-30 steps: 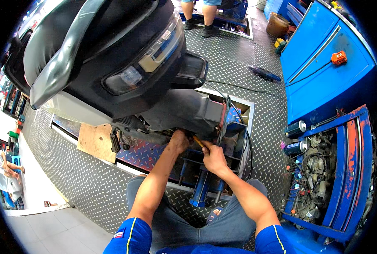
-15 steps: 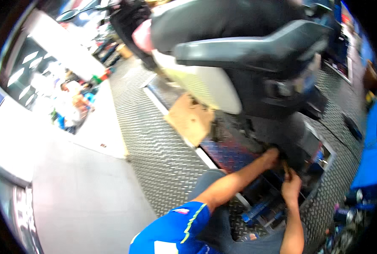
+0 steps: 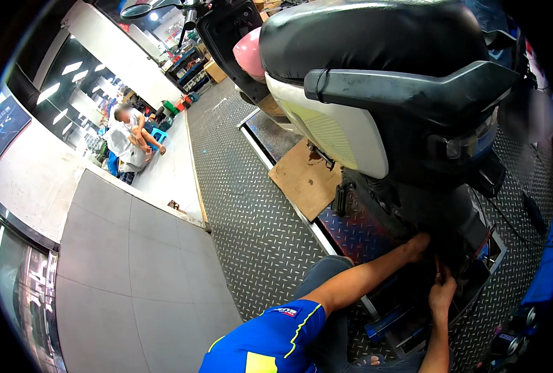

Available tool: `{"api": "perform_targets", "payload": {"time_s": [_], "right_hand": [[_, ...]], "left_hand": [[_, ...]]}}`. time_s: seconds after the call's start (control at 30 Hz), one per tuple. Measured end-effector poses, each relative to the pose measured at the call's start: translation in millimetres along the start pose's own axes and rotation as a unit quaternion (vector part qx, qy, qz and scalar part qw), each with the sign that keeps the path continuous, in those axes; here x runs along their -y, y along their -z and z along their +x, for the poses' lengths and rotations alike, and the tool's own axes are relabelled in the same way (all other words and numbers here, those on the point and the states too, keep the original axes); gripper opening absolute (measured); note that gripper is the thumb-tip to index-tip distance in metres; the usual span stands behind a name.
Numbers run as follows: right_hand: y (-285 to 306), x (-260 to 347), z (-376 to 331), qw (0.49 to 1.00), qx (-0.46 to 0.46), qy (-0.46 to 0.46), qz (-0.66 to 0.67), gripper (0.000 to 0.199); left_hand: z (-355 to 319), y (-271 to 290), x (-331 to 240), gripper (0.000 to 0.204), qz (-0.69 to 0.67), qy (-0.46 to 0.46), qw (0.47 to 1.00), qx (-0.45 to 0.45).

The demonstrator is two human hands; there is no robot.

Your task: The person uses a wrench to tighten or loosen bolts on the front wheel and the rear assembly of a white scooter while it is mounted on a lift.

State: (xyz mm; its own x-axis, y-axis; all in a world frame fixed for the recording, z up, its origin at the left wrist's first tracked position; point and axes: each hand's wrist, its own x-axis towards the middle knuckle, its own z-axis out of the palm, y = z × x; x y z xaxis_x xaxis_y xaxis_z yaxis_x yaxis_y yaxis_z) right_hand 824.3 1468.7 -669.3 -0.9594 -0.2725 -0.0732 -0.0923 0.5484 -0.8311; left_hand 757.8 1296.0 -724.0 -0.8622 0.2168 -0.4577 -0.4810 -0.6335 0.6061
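A black and white scooter [image 3: 376,93] stands on a lift platform [image 3: 351,230] of tread plate. My left hand [image 3: 417,245] reaches under the scooter's rear, touching dark parts there, and its fingers are hidden in shadow. Just below and to its right, my right hand [image 3: 443,293] is closed around a thin tool [image 3: 438,268] that points up into the same dark spot under the body. Both forearms come in from the lower edge, over my knee in grey trousers [image 3: 326,273].
A wooden board [image 3: 304,177] lies under the scooter's stand. Tread-plate floor [image 3: 245,205] runs left of the lift, then grey tiles [image 3: 139,273]. A person [image 3: 127,140] sits far off at the left. Blue equipment [image 3: 547,273] is at the right edge.
My head has turned left, so the view swung from the toolbox side toward the tiled floor. Both hands stay under the scooter's rear, the right hand slightly lower.
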Motion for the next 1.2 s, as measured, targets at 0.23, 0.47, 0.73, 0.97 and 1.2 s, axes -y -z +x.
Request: {"api": "perform_targets", "payload": {"time_s": [0.23, 0.47, 0.73, 0.97, 1.2], "right_hand": [[-5, 1, -1, 0.999, -0.011, 0.013, 0.029, 0.036], [-8, -3, -5, 0.999, 0.012, -0.041, 0.01, 0.038], [-16, -28, 3, 0.998, -0.064, -0.027, 0.008, 0.03], [-7, -20, -4, 0.996, -0.068, -0.06, -0.006, 0.029], [-18, -22, -6, 0.995, -0.081, -0.052, -0.013, 0.028]], "left_hand": [[-16, -13, -12, 0.048, 0.032, -0.003, 0.999, -0.027], [7, 16, 7, 0.05, 0.027, -0.009, 1.0, -0.002], [14, 13, 10, 0.042, 0.02, 0.025, 0.999, 0.003], [28, 26, 13, 0.029, -0.075, 0.077, 0.994, -0.023], [28, 45, 11, 0.028, -0.001, 0.094, 0.994, -0.056]]}}
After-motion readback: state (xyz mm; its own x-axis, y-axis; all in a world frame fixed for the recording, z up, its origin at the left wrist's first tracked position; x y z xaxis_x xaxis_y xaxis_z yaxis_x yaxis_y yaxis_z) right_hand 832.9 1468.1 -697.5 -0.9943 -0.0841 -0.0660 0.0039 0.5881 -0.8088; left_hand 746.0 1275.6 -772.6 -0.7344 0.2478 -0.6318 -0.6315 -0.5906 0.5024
